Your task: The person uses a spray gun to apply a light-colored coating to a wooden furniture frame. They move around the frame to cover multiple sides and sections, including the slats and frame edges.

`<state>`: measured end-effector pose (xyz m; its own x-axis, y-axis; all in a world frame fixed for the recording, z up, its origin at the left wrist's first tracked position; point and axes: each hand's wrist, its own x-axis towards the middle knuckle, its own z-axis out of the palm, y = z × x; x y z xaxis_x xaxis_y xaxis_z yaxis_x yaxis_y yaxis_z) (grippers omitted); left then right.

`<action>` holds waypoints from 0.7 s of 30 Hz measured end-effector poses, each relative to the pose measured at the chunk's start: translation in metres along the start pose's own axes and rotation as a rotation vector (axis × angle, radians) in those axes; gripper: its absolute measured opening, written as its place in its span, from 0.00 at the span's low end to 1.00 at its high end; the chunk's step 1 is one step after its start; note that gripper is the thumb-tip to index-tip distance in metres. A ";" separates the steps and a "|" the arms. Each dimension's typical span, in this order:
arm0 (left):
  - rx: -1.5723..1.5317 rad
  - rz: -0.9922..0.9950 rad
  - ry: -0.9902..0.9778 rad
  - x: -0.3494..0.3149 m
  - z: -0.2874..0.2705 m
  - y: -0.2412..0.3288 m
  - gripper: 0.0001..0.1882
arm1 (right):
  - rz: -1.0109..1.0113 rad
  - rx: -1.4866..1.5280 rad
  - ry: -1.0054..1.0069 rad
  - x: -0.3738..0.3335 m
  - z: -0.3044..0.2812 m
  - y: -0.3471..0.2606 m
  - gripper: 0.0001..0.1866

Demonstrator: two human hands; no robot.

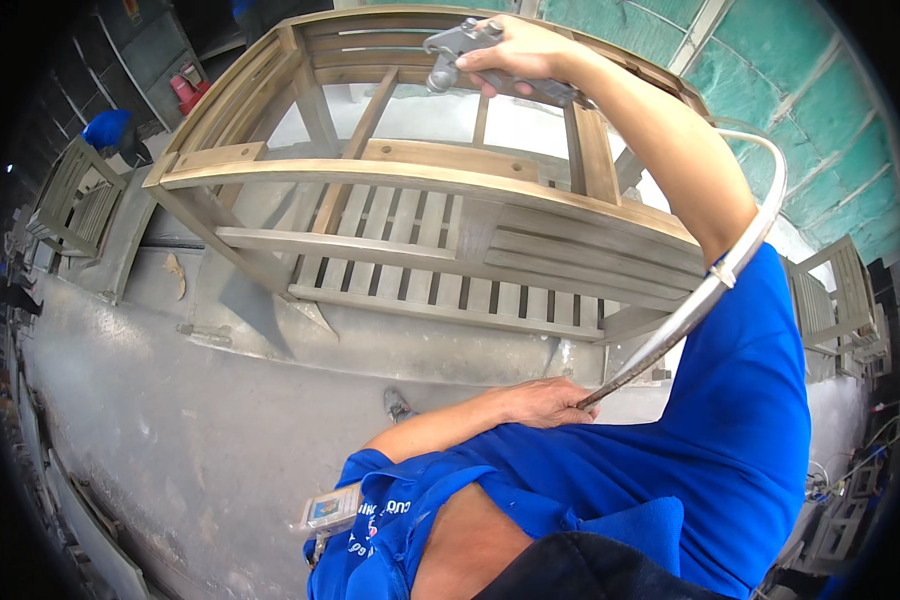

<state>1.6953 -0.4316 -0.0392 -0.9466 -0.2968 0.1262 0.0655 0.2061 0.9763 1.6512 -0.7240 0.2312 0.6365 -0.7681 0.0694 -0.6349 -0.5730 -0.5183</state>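
Note:
My right hand (518,52) is stretched out over the far part of a wooden furniture frame (360,243), with its fingers wrapped round a grey metal spray gun (457,48). A pale hose (705,300) loops from the gun side past my right arm and down to my waist. Low in front of me, my left hand (550,400) is closed round the hose's darker stretch. The frame has an open top with crossbars, a slatted lower shelf (410,235) and a panel of horizontal slats (580,250). Its upper rails look browner, its lower parts greyer.
Green sheeting (770,90) covers the wall behind. Similar slatted wooden pieces stand at the left (78,200) and right (835,300). A person in blue (110,130) bends at the far left, near a red container (185,90). Grey floor (170,400) lies before the frame.

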 end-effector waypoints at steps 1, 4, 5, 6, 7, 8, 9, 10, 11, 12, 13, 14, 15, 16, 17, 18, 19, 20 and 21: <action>0.008 -0.003 0.019 0.006 0.005 -0.001 0.09 | 0.004 -0.049 0.063 0.007 0.002 0.007 0.17; 0.033 -0.011 0.098 0.019 0.017 -0.004 0.10 | -0.114 -0.221 0.220 0.030 -0.004 0.030 0.14; 0.042 -0.026 0.129 0.019 0.019 -0.003 0.10 | -0.229 -0.311 0.313 0.039 -0.011 0.039 0.15; 0.059 -0.042 0.162 0.018 0.020 -0.003 0.10 | -0.346 -0.403 0.410 0.052 -0.020 0.045 0.17; 0.047 -0.056 0.180 0.016 0.022 -0.002 0.10 | -0.411 -0.445 0.403 0.060 -0.036 0.052 0.21; 0.040 -0.073 0.197 0.013 0.022 0.000 0.11 | -0.401 -0.468 0.433 0.065 -0.050 0.061 0.21; 0.035 -0.073 0.216 0.009 0.022 0.001 0.11 | -0.293 -0.490 0.417 0.065 -0.067 0.069 0.21; 0.037 -0.049 0.233 0.005 0.023 0.002 0.11 | -0.182 -0.508 0.401 0.062 -0.083 0.076 0.21; 0.037 -0.012 0.252 0.000 0.023 0.004 0.11 | -0.206 -0.562 0.453 0.055 -0.096 0.083 0.21; 0.031 0.050 0.272 -0.005 0.024 0.005 0.11 | -0.228 -0.618 0.506 0.044 -0.108 0.087 0.21; 0.058 0.032 0.271 -0.010 0.025 0.006 0.11 | -0.082 -0.524 0.514 0.026 -0.117 0.092 0.20; 0.075 0.041 0.272 -0.014 0.027 0.006 0.11 | 0.064 -0.426 0.518 0.004 -0.126 0.095 0.18; 0.089 0.052 0.274 -0.016 0.029 0.007 0.11 | 0.135 -0.285 0.481 -0.014 -0.132 0.093 0.17; 0.089 0.054 0.258 -0.016 0.030 0.007 0.12 | 0.204 -0.147 0.442 -0.033 -0.135 0.090 0.15; 0.079 0.056 0.244 -0.015 0.034 0.008 0.12 | 0.215 -0.139 0.438 -0.056 -0.137 0.087 0.13; 0.065 0.061 0.221 -0.012 0.038 0.009 0.12 | 0.225 -0.131 0.430 -0.074 -0.136 0.082 0.12; 0.082 0.048 0.211 -0.008 0.041 0.010 0.13 | 0.327 0.006 0.440 -0.101 -0.135 0.079 0.11; 0.106 0.036 0.191 -0.003 0.042 0.011 0.13 | 0.317 0.066 0.386 -0.124 -0.134 0.076 0.11; 0.130 0.028 0.181 0.003 0.042 0.013 0.14 | 0.303 0.129 0.331 -0.143 -0.135 0.073 0.12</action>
<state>1.6803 -0.3908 -0.0336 -0.8719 -0.4497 0.1938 0.0387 0.3314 0.9427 1.4547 -0.6942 0.2981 0.2435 -0.9573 0.1561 -0.6976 -0.2847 -0.6575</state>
